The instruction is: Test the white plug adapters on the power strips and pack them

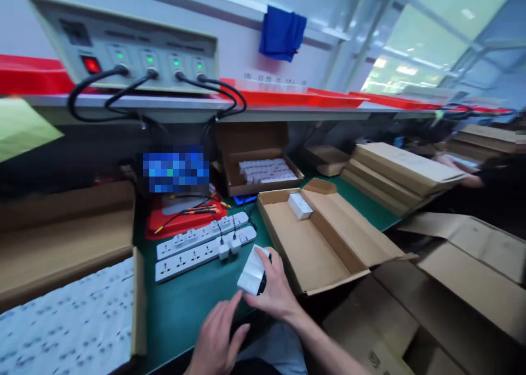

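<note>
My right hand (276, 287) holds a small white block (251, 272) with a dark side, gripped between thumb and fingers above the green mat's front edge. Just left of it, my left hand (219, 331) has its thumb apart from the fingers, and a fingertip is at the block's lower edge. An open cardboard box (312, 254) lies to the right, with a few white pieces (300, 206) at its far end. Two white power strips (205, 257) lie beyond my hands, with white plugs (229, 247) in the nearer one.
At left stands a box filled with white pieces (74, 320). A red tray (189, 213) with cables sits behind the strips, near another box of white pieces (269, 170). Stacked flat boxes (402, 169) and a person's arm (472, 179) are at right. A cabled device (135, 46) stands on the shelf.
</note>
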`<state>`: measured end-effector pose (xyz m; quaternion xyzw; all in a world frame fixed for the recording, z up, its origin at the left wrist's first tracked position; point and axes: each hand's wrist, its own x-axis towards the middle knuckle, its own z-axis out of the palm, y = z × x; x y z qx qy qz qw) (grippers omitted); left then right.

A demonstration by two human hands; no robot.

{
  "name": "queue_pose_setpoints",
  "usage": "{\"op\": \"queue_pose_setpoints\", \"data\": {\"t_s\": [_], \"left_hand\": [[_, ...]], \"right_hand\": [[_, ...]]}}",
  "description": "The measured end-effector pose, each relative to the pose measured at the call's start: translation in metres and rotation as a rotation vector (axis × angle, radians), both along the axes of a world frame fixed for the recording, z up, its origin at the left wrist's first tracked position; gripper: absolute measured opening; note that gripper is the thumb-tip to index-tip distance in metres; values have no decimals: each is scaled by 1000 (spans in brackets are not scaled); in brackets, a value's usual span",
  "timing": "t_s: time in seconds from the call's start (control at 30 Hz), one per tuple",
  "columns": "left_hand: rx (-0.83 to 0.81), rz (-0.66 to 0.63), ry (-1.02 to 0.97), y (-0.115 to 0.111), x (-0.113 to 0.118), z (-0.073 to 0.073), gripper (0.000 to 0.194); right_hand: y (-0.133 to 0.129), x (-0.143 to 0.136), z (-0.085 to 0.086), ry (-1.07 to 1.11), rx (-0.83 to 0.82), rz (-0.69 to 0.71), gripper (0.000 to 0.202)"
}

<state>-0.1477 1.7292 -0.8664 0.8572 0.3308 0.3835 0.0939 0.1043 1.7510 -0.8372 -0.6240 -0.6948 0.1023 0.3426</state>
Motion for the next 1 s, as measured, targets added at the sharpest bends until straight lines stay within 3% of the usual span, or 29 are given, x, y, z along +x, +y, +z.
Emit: {"op": "queue_pose_setpoints", "data": {"t_s": [0.07,0.17,0.3,0.43,0.53,0.6,0.7,0.77,0.83,0.9,1.0], "left_hand": [[35,63,41,-5,14,-6,60],[10,183,114,-13,25,-12,61],[-46,219,123,-16,26,-12,61],[-95,307,95,-2,8,-9,62],[-139,393,148,10,-8,-9,72],[-138,454,171,14,-10,-9,83],[-104,532,140,13,1,-11,94],[-70,582,96,12,11,-13,91],[-34,614,60,12,18,-16,87],[4,616,50,13,19,-20,87],[49,612,65,15,18,-27,89]], "right_hand": [[-5,-33,-22,27,19,-82,129],[-8,-49,-34,-47,-8,-111,121],[-13,-34,-24,-69,-119,-3,124],[-33,-29,-18,74,-261,76,124],[-52,-33,-11,153,-408,259,125],[-53,-26,4,107,-420,423,121],[-12,22,44,-114,-252,486,87],[41,78,77,-356,-148,306,74],[100,139,105,-725,-188,133,79],[152,191,122,-1090,-279,34,86],[199,239,124,-1194,-310,16,100]]}}
